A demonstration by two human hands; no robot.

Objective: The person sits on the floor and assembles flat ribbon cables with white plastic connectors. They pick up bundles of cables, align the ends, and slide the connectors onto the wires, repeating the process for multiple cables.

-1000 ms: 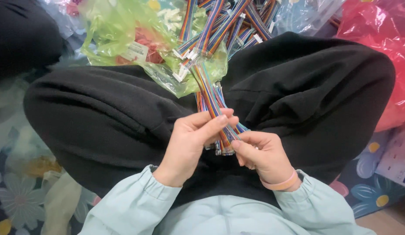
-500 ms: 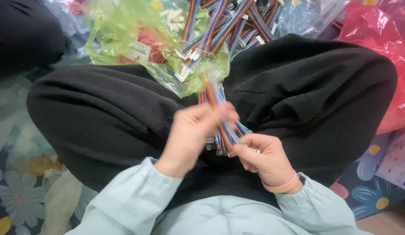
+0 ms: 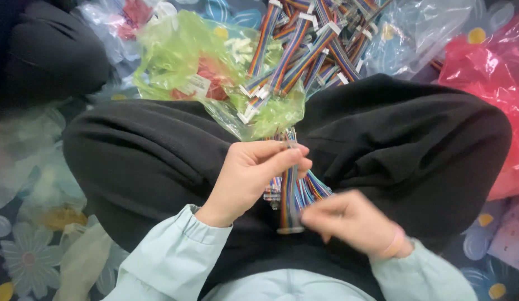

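I sit cross-legged in black trousers (image 3: 159, 167) and pale green sleeves. My left hand (image 3: 251, 175) grips a bundle of short rainbow ribbon cables (image 3: 295, 189) over my lap, thumb and fingers closed around its upper part. My right hand (image 3: 348, 220), blurred, pinches the lower end of one cable (image 3: 290, 214) with a white connector, drawn down out of the bundle. A pink band is on my right wrist.
A heap of rainbow ribbon cables (image 3: 304, 50) with white connectors lies ahead on a green plastic bag (image 3: 181, 61). A clear bag (image 3: 421, 33) and a red bag (image 3: 488, 72) are at the right. A flowered mat (image 3: 25, 251) covers the floor.
My left hand has lifted slightly with the bundle. My right hand has moved down and toward me, drawing one cable out of the bundle.
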